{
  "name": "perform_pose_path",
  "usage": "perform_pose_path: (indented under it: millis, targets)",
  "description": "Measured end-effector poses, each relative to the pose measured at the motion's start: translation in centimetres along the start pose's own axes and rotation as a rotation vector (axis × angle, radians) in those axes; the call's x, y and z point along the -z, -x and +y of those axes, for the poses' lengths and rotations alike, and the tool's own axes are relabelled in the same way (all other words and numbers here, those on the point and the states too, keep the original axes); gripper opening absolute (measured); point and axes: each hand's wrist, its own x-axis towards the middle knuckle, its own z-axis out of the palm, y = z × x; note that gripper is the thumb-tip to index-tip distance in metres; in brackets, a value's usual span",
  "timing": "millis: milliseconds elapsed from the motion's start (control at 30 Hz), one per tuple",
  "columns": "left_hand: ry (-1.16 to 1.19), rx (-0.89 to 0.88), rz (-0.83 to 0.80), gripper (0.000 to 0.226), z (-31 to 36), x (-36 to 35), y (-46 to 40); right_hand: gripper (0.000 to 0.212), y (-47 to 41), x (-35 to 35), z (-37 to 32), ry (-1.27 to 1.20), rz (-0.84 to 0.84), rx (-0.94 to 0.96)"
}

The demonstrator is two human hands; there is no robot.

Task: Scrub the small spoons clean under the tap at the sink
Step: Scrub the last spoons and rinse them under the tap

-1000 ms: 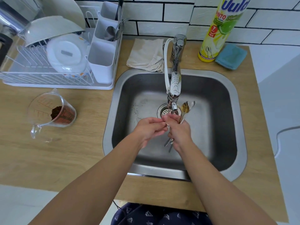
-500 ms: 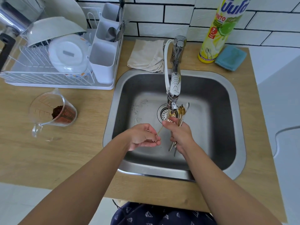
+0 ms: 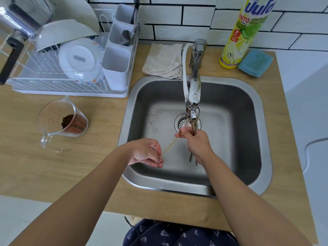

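Note:
Over the steel sink, my right hand grips a bunch of small spoons upright, their bowls just under the tap spout and their handles sticking out below my fist. My left hand pinches the handle end of one thin gold spoon. That spoon slants up to the right, and its bowl rests against my right thumb and fingertips under the spout. The drain strainer lies directly behind the hands.
A white dish rack with bowls, a plate and a cutlery holder stands at the back left. A measuring cup with brown powder sits left of the sink. A folded cloth, a dish soap bottle and a blue sponge line the back.
My left hand has drawn away down and to the left, pulling one gold spoon out of the bunch by its handle. My right hand has lifted the bunch closer to the spout.

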Motion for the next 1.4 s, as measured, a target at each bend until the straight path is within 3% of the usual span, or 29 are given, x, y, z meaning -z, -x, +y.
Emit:
perform_pose_path:
  millis: [100, 333, 433, 533, 667, 800, 900, 1000, 1100, 1233, 1333, 1400]
  targets:
    - [-0.036, 0.001, 0.025, 0.023, -0.1, 0.0, 0.4, 0.013, 0.3, 0.1, 0.2, -0.046, -0.063, 0.000]
    - [-0.025, -0.040, 0.033, 0.017, -0.2, 0.0, -0.2, 0.022, 0.0, 0.5, -0.5, -0.042, -0.032, -0.075]
    - [0.002, -0.104, 0.087, 0.015, -0.1, -0.3, -1.0, 0.016, 0.1, 1.6, -0.4, -0.257, -0.102, -0.099]
    - [0.174, -0.184, 0.150, 0.015, 1.0, -1.7, -2.8, 0.012, 0.2, 3.4, -0.6, -0.444, -0.112, -0.092]
    - [0.463, -0.296, 0.144, 0.012, 4.0, -5.2, -5.4, 0.009, 0.2, 6.0, -1.3, -0.612, 0.004, -0.014]
    - [0.784, -0.339, -0.050, 0.022, 5.9, -8.3, -6.2, 0.017, 0.4, 8.4, -1.9, -0.673, 0.202, 0.056]
    - [0.715, -0.359, -0.142, 0.026, 5.7, -9.2, -6.2, 0.014, 0.5, 9.1, -2.2, -0.662, 0.289, 0.066]
    - [0.539, -0.410, 0.010, 0.016, 5.7, -8.8, -6.3, 0.008, 0.5, 8.4, -2.1, -0.630, 0.299, 0.046]
    - [0.668, -0.458, 0.173, 0.008, 5.6, -7.2, -6.1, 0.002, 0.6, 6.4, -1.6, -0.516, 0.279, 0.045]
    - [0.689, -0.523, 0.375, 0.003, 5.0, -4.5, -5.2, 0.018, 0.8, 2.6, -1.0, -0.287, 0.247, -0.003]
    - [0.609, -0.499, 0.585, 0.017, 4.0, -2.8, -4.3, 0.012, 0.7, 0.2, -0.6, -0.293, 0.165, -0.075]
    - [0.536, -0.433, 0.677, 0.026, 3.1, -2.0, -3.5, 0.021, 0.4, -0.8, -0.6, -0.328, 0.114, -0.145]
